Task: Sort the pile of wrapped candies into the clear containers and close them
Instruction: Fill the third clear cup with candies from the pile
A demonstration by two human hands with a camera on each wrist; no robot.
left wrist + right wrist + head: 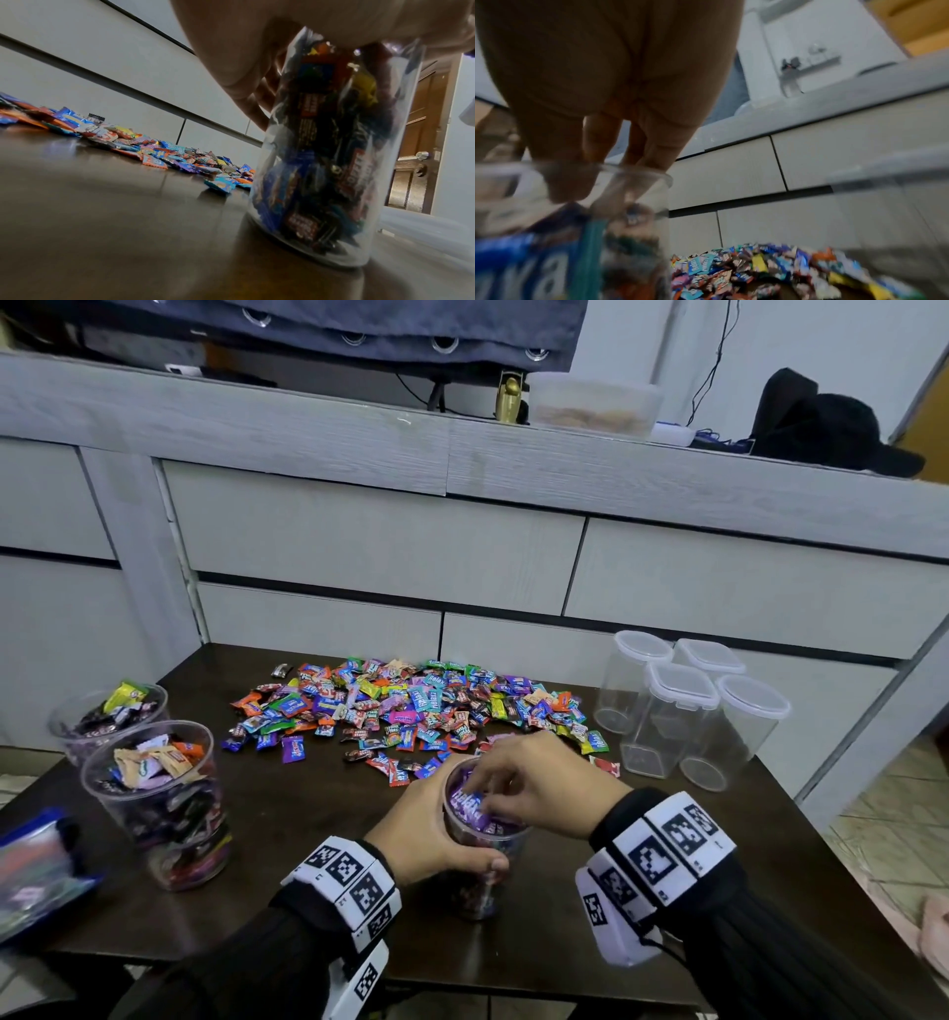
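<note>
Wrapped round the upright clear jar (pixel 482 845) near the table's (pixel 287 814) front edge, the left hand (pixel 426 834) steadies it while the right hand (pixel 534 788) dips bunched fingertips (pixel 480 785) straight down its mouth onto purple candies (pixel 470 806); the candy pile (pixel 411 706) lies just beyond.

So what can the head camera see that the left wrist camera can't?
Only the head camera shows the four empty lidded jars, two filled jars at the left, and the right hand reaching into the jar. Only the left wrist camera shows a brown door. Both show the candy pile, the left hand and the jar it holds.
</note>
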